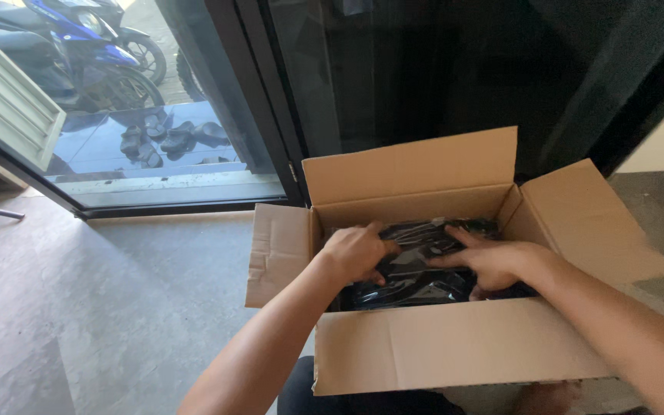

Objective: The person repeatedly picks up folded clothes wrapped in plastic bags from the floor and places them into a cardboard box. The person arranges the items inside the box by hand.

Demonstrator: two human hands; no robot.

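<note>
An open cardboard box point(455, 350) stands on the floor in front of me with all flaps spread outward. Inside it lies a pile of glossy black plastic-wrapped packages point(420, 265). My left hand point(355, 252) reaches in from the left and grips the edge of the top package with curled fingers. My right hand point(493, 261) rests flat on the same pile from the right, its fingers stretched out and pressing on the plastic.
A black-framed glass door point(424, 69) rises just behind the box. To the left an open doorway shows a tiled step with several dark shoes point(167, 138) and parked motorbikes point(78, 46). Grey floor point(109, 307) stretches to the left.
</note>
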